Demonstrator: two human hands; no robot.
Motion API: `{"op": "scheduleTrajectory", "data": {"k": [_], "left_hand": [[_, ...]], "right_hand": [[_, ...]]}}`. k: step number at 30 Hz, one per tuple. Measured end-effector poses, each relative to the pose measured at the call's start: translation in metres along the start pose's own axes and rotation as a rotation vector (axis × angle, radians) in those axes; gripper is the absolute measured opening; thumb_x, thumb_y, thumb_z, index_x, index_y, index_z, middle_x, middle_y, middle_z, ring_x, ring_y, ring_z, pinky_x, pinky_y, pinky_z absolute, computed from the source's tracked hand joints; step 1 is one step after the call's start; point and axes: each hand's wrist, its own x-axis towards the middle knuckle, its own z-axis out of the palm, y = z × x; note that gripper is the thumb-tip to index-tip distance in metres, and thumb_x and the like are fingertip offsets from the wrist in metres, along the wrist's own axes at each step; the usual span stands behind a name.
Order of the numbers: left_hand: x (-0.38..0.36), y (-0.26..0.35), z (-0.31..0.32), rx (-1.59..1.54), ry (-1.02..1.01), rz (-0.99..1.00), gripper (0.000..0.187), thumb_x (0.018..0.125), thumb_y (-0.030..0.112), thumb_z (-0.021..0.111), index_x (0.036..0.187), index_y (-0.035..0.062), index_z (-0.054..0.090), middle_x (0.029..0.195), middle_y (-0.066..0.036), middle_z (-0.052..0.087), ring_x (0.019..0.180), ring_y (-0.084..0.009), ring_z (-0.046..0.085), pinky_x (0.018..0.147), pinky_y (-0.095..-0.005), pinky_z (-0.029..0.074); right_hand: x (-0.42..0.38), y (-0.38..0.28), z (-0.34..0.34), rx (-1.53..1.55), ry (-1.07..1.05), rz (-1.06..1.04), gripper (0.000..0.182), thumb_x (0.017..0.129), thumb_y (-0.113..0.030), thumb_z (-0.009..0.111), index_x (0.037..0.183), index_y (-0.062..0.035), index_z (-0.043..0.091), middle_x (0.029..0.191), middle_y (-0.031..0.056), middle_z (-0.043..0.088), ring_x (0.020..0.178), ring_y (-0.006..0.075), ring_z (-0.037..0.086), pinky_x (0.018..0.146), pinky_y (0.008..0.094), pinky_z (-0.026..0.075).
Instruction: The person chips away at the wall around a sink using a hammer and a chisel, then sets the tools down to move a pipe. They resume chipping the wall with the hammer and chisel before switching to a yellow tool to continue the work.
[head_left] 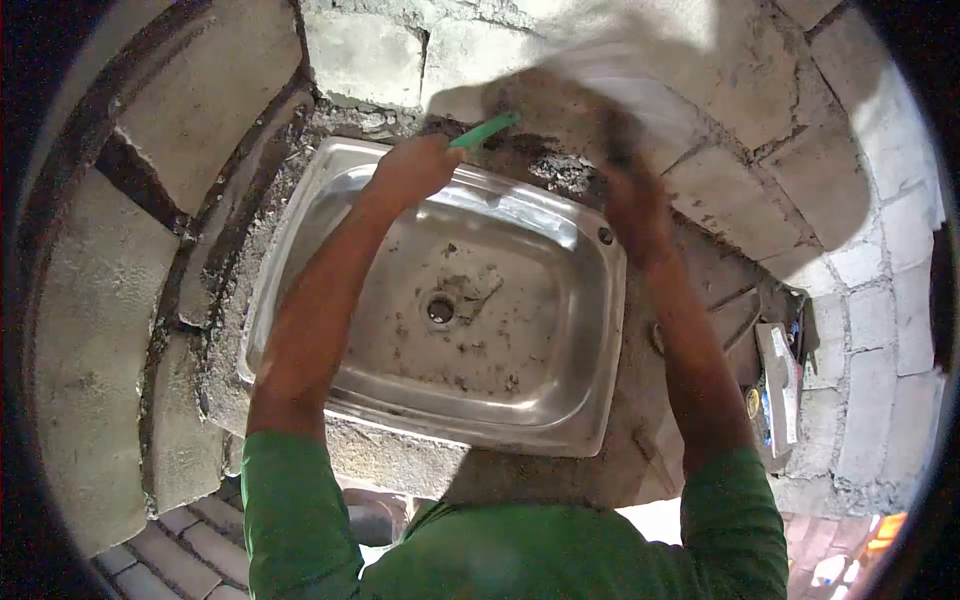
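The left hand (412, 168) is closed in a fist around a green handle (484, 131), which sticks out to the right over the far rim of the steel sink (560, 400). The right hand (632, 195), blurred, reaches up against the block wall (740, 190) beyond the sink; I cannot tell how far open it is.

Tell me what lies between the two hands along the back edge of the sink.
In the head view, between the left hand and right hand lie the sink rim and crumbly mortar; the green tool pokes out there.
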Motion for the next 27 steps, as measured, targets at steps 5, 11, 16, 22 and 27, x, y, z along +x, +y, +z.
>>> {"op": "scheduleTrajectory", "data": {"k": [5,11,16,22,27], "left_hand": [[0.004,-0.017,0.027,-0.019,0.012,0.082,0.049,0.093,0.046,0.046,0.101,-0.0017,0.055,0.083,-0.028,0.061,0.081,-0.0446,0.061,0.072,-0.0532,0.048],[0.002,-0.018,0.017,0.003,0.043,0.032,0.047,0.093,0.043,0.044,0.103,0.0001,0.058,0.093,-0.026,0.062,0.086,-0.0432,0.061,0.077,-0.0513,0.048],[0.001,-0.031,0.125,-0.117,0.322,0.004,0.021,0.092,0.026,0.053,0.103,0.0108,0.062,0.091,-0.017,0.063,0.09,-0.0325,0.061,0.074,-0.0436,0.048],[-0.01,0.071,0.128,-0.814,0.083,-0.493,0.045,0.094,0.044,0.048,0.101,0.0004,0.056,0.084,-0.021,0.062,0.08,-0.0343,0.062,0.069,-0.0451,0.048],[0.031,-0.01,0.171,-0.852,0.241,-0.167,0.04,0.097,0.038,0.047,0.099,-0.0014,0.052,0.082,-0.01,0.059,0.066,-0.017,0.054,0.057,-0.0397,0.044]], "right_hand": [[0.086,-0.055,-0.06,0.267,-0.292,0.65,0.028,0.088,-0.023,0.06,0.105,-0.0012,0.059,0.103,0.0185,0.065,0.09,0.0383,0.063,0.076,0.0417,0.051],[0.122,-0.054,-0.124,0.143,0.198,0.224,0.024,0.094,-0.027,0.052,0.09,-0.0038,0.058,0.072,0.0127,0.058,0.064,0.0202,0.059,0.047,0.0252,0.042],[0.052,-0.072,-0.138,0.035,0.082,0.222,0.018,0.09,-0.025,0.057,0.099,-0.0089,0.058,0.086,0.0062,0.061,0.074,0.0181,0.058,0.065,0.0343,0.046],[-0.04,-0.084,-0.192,0.314,-0.275,0.732,0.017,0.085,-0.02,0.064,0.091,-0.0046,0.064,0.073,0.0169,0.058,0.06,0.0261,0.052,0.056,0.037,0.042],[-0.104,-0.093,-0.276,0.17,-0.416,1.029,0.041,0.081,-0.043,0.065,0.097,-0.0046,0.062,0.077,0.0185,0.062,0.068,0.0338,0.059,0.062,0.0407,0.046]]}}
